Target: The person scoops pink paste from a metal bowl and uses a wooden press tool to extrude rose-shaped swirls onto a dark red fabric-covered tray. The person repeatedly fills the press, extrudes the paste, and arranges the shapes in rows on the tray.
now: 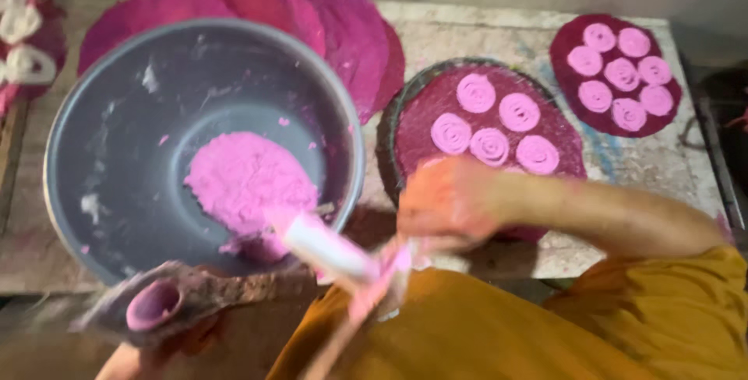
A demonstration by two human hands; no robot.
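Loading pink dough into the press

The left hand [167,325] grips the press [156,306] low and near; the right hand [448,205], blurred and seemingly closed, holds a white stick [323,246]. Keep the press mouth upright beside the bowl [117,154], where the dough [245,181] sits, spirals [491,119] beyond.

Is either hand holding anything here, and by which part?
The left hand grips a grey cloth piping cone around its body, open mouth up. The right hand seems to hold a pale, pink-smeared tool by its near end; blur hides the fingers.

Basin [140,115] blocks left; bare table [467,33] btwn 2 spiral trays [565,127].
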